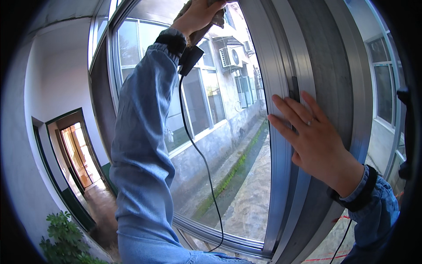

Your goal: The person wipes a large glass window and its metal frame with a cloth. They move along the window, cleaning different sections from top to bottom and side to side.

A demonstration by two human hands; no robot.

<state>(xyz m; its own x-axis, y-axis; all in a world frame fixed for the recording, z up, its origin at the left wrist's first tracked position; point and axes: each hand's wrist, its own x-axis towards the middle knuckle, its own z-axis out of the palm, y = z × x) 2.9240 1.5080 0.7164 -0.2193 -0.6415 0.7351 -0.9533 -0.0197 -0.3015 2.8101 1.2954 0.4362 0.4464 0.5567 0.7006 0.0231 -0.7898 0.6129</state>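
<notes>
My left hand (197, 16) is raised at the top of the head view, its fingers closed on a brownish cloth (218, 19) near the upper part of the window pane. A black box-shaped device (191, 60) sits by that wrist, and a thin black cable (206, 161) hangs from it. My right hand (316, 142) lies with spread fingers against the aluminium window frame (280, 138), beside a dark slot or latch (294, 89). It holds nothing, and a ring shows on one finger. Both forearms are in blue denim sleeves with dark bands at the wrists.
The metal sill track (230, 239) runs under the pane. Through the glass show an air conditioner unit (230, 57), a facing building and a mossy gutter (230, 178). At the lower left is a leafy green plant (62, 231); a doorway (77, 151) stands behind it.
</notes>
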